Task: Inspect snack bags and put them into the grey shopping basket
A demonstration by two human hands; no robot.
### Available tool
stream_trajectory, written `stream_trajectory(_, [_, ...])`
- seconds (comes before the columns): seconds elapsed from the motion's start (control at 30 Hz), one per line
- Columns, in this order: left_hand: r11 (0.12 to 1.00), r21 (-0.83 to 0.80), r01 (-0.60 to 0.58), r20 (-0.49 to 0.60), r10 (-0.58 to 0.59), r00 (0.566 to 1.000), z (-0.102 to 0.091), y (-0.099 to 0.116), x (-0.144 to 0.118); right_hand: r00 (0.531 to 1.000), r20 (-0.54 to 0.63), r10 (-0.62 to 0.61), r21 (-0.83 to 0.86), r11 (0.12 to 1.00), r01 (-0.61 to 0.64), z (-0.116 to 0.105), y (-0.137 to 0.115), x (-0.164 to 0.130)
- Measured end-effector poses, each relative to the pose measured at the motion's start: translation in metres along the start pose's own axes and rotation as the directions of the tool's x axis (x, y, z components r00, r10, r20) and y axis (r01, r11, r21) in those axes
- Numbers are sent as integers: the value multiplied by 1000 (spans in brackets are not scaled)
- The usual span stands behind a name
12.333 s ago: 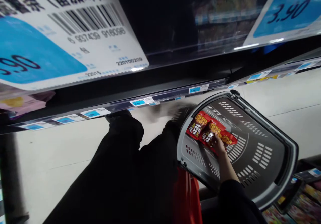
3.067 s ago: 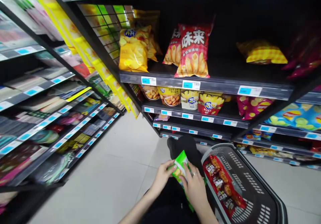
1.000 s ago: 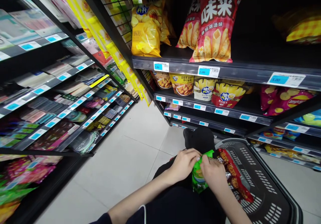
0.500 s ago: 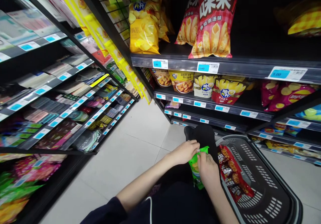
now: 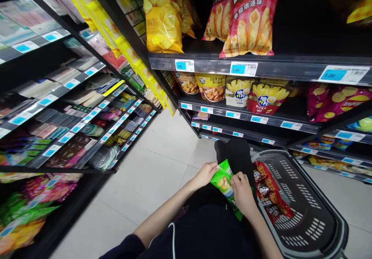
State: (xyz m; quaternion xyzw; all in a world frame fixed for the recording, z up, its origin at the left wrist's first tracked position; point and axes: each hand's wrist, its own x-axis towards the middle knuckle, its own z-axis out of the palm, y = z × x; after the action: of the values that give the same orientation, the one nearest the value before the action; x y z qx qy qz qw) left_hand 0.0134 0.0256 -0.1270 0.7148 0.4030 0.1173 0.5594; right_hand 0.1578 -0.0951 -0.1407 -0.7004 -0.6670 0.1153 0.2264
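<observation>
Currently, reading from the left: the far shelving [image 5: 58, 108] carries flat packets and blue price labels, and the pale tiled floor [image 5: 151, 174] of the aisle runs between it and the snack shelves [image 5: 261, 67]. Those hold a yellow chip bag [image 5: 164, 23] and a red checked bag [image 5: 251, 17] on the upper level, with smaller pouches below.

Lower centre, the person sits or crouches with dark-clad legs stretched toward the shelf base. The left hand [image 5: 207, 172] pinches the upper left corner of a green snack packet [image 5: 223, 180]; its grip is closed on that edge with the fingertips. The right hand [image 5: 242, 191], with a ring on one finger, is clamped on the packet's right side lower down, thumb on the front face. The packet is held over the lap, clear of the floor, tilted with its top toward the shelves and just left of the basket.

To the right, the dark grey shopping basket [image 5: 314, 228] rests on the floor against the person's leg, and a strip of red snack packets [image 5: 269, 197] lies inside along its near wall.

Judgement: the step in hand is handling the green packet between both hands, apparently turning or checking it. Whatever follows calls for one hand to let go while the other keeps firm hold.
</observation>
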Motion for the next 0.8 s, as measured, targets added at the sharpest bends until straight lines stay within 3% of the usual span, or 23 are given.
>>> stream_trajectory(0.1, [993,-105,61,7,-60,998,3,-17,-2,999,34,28,191,981,-34,11,11,0])
stream_trajectory(0.2, [960,-251,123,50,-114,992,7,-28,-1,991,136,2,417,907,-59,16,18,6])
stream_trajectory(0.3, [911,-373,177,67,-164,984,11,-32,4,979,202,1,511,853,-106,10,21,14])
stream_trajectory(0.47, [849,-476,228,40,-238,971,16,-35,7,991,131,11,378,924,-60,-8,22,-1])
stream_trajectory(0.6, [830,-494,260,50,-272,961,19,-42,2,991,49,123,277,952,-132,2,34,-40])
stream_trajectory(0.7, [843,-472,259,42,-271,962,20,-49,-2,976,-90,199,45,980,-196,16,40,-64])
stream_trajectory(0.8, [871,-426,246,25,-261,965,18,-53,-5,989,-119,93,-212,970,-117,20,31,-72])
